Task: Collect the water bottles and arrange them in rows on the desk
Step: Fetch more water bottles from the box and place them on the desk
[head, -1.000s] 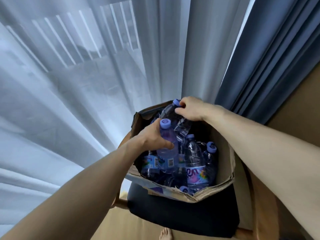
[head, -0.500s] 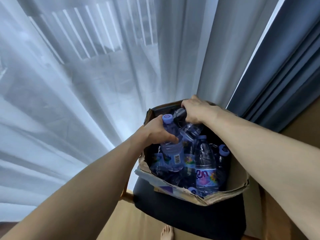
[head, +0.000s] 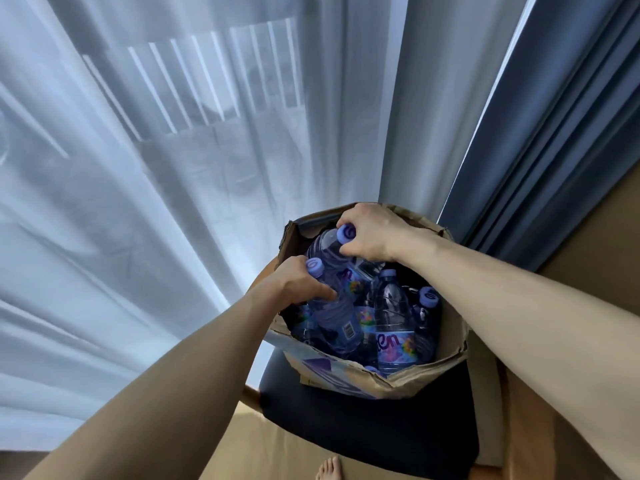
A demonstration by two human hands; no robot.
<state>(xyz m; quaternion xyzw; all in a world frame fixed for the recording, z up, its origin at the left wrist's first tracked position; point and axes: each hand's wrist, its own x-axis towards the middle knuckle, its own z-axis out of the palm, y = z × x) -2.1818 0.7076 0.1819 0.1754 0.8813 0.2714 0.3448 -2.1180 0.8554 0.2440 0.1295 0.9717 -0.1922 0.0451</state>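
Left hand (head: 298,285), right hand (head: 372,233) round bottles (head: 334,317), fingertips largely unseen

Sheer curtain (head: 173,202), blue drape (head: 554,116), dark chair seat (head: 363,431) — bare foot (head: 329,469)

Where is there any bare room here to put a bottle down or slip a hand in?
The dark chair seat shows a bare strip in front of the cardboard box. Inside the box it is crowded: bottles are packed close, and the left hand and right hand each grip one.
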